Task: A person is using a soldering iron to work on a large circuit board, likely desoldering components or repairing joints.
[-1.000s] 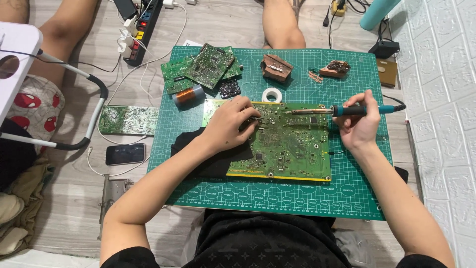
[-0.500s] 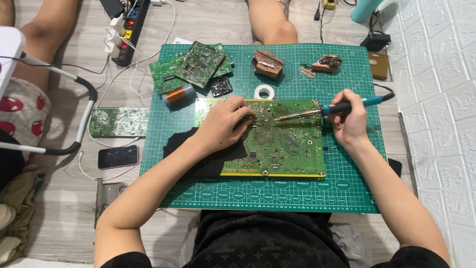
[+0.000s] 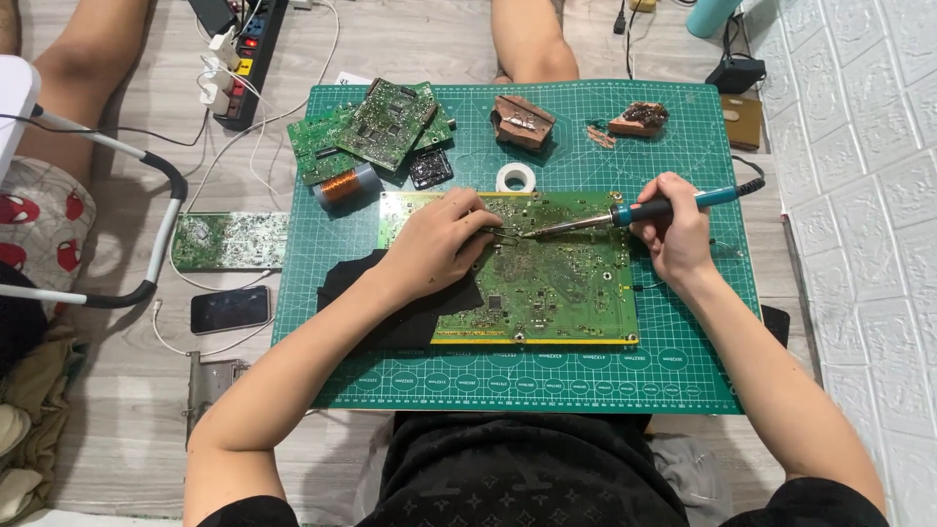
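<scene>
Right hand point(image 3: 675, 234) wrapped around slim blue-handled soldering iron point(image 3: 625, 215), metal tip on flat green circuit board point(image 3: 547, 283) (gridded cutting mat point(image 3: 683, 371) beneath); left hand point(image 3: 439, 244) curled, pinching thin tweezers point(image 3: 503, 234).

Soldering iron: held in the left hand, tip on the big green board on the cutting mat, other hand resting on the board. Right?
Not quite. The head view shows the soldering iron in the right hand, not the left. Its tip does meet the big green board on the cutting mat, and the left hand rests on the board beside the tip.
</scene>
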